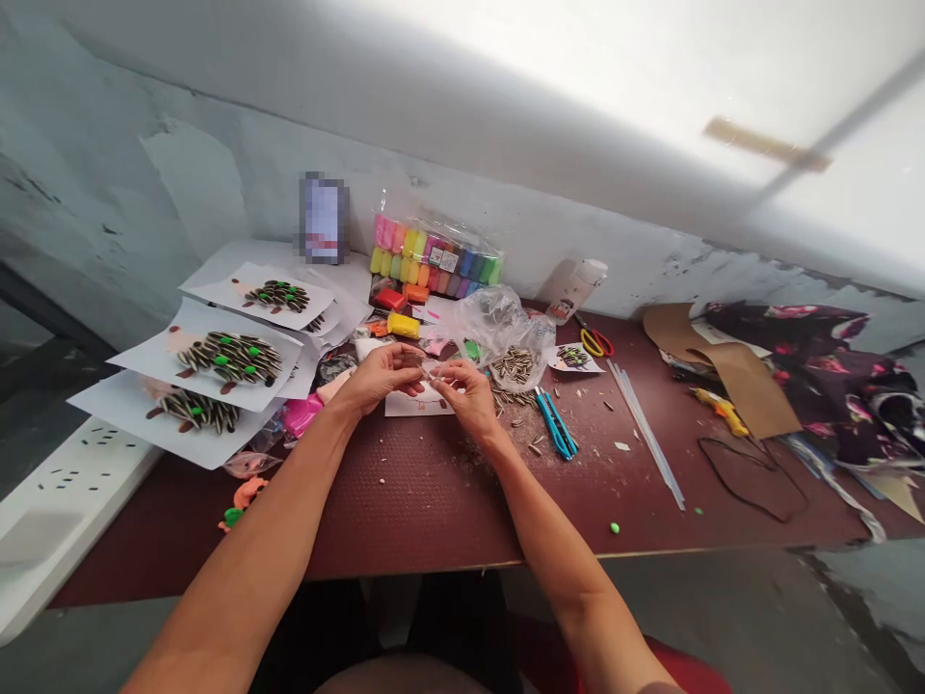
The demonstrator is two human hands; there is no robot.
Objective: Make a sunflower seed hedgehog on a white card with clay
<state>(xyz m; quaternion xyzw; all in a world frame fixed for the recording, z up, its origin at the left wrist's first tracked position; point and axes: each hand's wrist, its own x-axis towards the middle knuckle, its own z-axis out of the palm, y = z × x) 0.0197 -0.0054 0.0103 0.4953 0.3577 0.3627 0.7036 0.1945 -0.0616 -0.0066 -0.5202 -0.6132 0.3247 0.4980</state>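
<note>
both forearms reach out over the dark red bench point(434, 501). the left hand point(380, 378) and right hand point(468, 393) meet above a small white paper point(415, 403), fingers pinched on a tiny piece too small to tell. just beyond lie sunflower seeds point(515, 364) in a clear bag, then the clay pack point(436, 258) by the wall.

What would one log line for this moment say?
left hand: pinching small brown piece | right hand: pinching it too | under: white paper | beside: seed bag
</note>
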